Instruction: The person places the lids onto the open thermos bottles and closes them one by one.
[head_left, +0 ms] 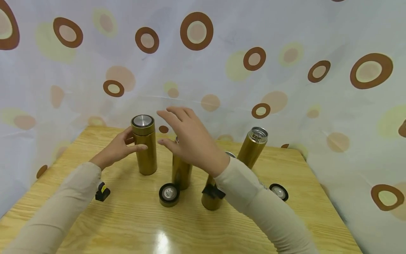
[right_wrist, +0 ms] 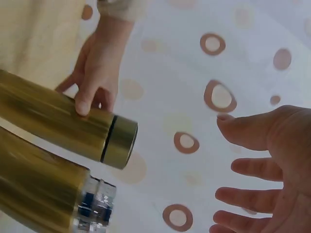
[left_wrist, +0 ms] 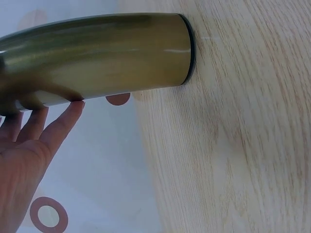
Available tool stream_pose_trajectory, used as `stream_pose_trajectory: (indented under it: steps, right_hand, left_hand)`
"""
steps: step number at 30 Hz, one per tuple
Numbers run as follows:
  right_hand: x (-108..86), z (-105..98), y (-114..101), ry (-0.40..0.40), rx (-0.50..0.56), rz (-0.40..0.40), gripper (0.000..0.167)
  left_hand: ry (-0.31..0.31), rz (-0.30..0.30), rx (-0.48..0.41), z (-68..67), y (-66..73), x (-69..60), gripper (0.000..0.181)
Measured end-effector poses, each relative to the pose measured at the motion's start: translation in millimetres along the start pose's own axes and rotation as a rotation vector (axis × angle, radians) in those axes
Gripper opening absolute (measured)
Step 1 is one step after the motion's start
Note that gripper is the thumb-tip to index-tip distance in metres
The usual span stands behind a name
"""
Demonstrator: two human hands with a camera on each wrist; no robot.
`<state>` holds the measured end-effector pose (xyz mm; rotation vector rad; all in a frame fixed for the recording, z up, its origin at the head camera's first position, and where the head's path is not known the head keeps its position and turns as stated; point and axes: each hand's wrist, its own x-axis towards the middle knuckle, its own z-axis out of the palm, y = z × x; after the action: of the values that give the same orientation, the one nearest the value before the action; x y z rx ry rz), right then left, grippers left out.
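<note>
A gold thermos bottle (head_left: 146, 153) with its lid on stands upright at the left of the table. My left hand (head_left: 118, 149) holds it from the left, thumb across the front. In the left wrist view, fingertips of the left hand (left_wrist: 36, 141) touch the side of the thermos (left_wrist: 121, 53). Raised to the right of that bottle is my right hand (head_left: 196, 143), fingers spread and holding nothing. Beneath it an open-necked gold thermos (head_left: 182, 173) is partly hidden; its bare threaded neck (right_wrist: 97, 204) shows in the right wrist view.
A loose round lid (head_left: 169, 195) lies in front of the second bottle. Another gold bottle (head_left: 210, 203) stands partly behind my right forearm, and an uncapped one (head_left: 252, 150) stands farther right. A second lid (head_left: 279, 192) lies near it. Patterned cloth (head_left: 209, 77) hangs behind the wooden table (head_left: 127, 225).
</note>
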<state>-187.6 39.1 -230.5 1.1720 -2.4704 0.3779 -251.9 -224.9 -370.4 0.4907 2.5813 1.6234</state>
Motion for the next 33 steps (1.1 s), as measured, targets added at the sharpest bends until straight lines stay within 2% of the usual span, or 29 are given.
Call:
stream_pose_trajectory:
  steps: [3,6,10,13,18,22,27,33]
  right_hand:
    - [-28.9,3,-3,0.08,0.067,-0.043,0.057]
    - [-61.1,18,-5,0.107,0.175,-0.044,0.055]
    - [-99.4,52,-8,0.079,0.291,0.01,0.057]
    - [-116.6,81,-9,0.022,0.328,0.074,0.059]
    - [-124.6,119,-4,-0.138,0.336,0.204,0.063]
    - [-123.5,137,1,-0.29,0.286,0.254,0.074]
    - [-120.2,149,2,-0.388,0.183,0.219,0.082]
    - [-111.4,155,-2,-0.478,0.104,0.172,0.077]
  left_hand:
    - [-0.002,0.004,-0.003,-0.3,0.4,0.5,0.082]
    - [-0.007,-0.003,-0.006,0.3,0.3,-0.1,0.082]
    - [-0.003,-0.007,0.001,0.0,-0.8,-1.2,0.081]
    - [0.0,-0.001,0.006,-0.7,-1.6,-0.9,0.081]
    - [0.007,0.005,0.001,-1.6,-2.4,-0.1,0.08]
    - [0.012,0.001,-0.008,-1.0,-2.5,0.6,0.079]
    - [0.004,0.002,-0.021,0.6,-2.3,1.9,0.079]
    - [0.011,0.0,-0.018,-0.2,-2.2,-0.6,0.079]
